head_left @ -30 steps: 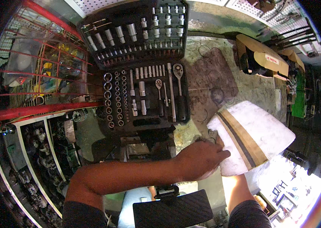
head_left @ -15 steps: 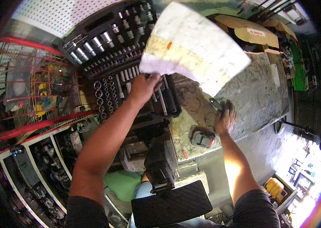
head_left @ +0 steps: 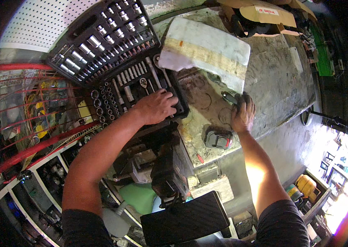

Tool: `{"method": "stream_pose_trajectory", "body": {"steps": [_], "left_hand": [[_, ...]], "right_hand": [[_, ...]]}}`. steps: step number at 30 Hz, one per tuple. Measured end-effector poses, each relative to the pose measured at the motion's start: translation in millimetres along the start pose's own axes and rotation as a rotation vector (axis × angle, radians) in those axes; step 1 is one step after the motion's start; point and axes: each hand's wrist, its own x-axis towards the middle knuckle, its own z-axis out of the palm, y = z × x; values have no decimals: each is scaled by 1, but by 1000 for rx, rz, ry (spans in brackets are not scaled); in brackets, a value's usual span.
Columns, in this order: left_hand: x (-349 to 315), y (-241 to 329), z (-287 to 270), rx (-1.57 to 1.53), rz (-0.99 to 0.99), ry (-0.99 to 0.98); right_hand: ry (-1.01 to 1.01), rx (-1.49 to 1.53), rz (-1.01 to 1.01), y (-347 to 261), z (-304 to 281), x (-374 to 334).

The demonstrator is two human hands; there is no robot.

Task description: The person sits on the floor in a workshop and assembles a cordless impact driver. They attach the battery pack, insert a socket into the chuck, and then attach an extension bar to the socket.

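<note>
Head view: left hand (head_left: 155,108) half-curled over black plastic socket case (head_left: 181,105), can't tell grip. Dark-handled metal tool (head_left: 228,97) on stained grey bench (head_left: 272,82), just ahead-left of right hand (head_left: 244,117) (nearer), long axis toward it; hold unclear.

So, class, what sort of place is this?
Probably a repair workshop: an open black plastic socket set, a stained grey workbench and a white perforated wall panel suggest it.
</note>
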Motion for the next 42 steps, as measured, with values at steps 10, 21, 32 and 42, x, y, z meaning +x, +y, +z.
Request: {"method": "stream_pose_trajectory", "body": {"steps": [10,21,32,42], "left_hand": [[21,22,-3,-123,-285,162],[39,32,1,81,31,158],[-60,-28,-51,29,21,-110],[-11,23,0,-95,-184,175]], "right_hand": [[9,24,9,-1,0,-1],[-3,7,15,4,3,-1],[6,11,17,2,0,-2],[-6,-35,3,3,3,-1]]}}
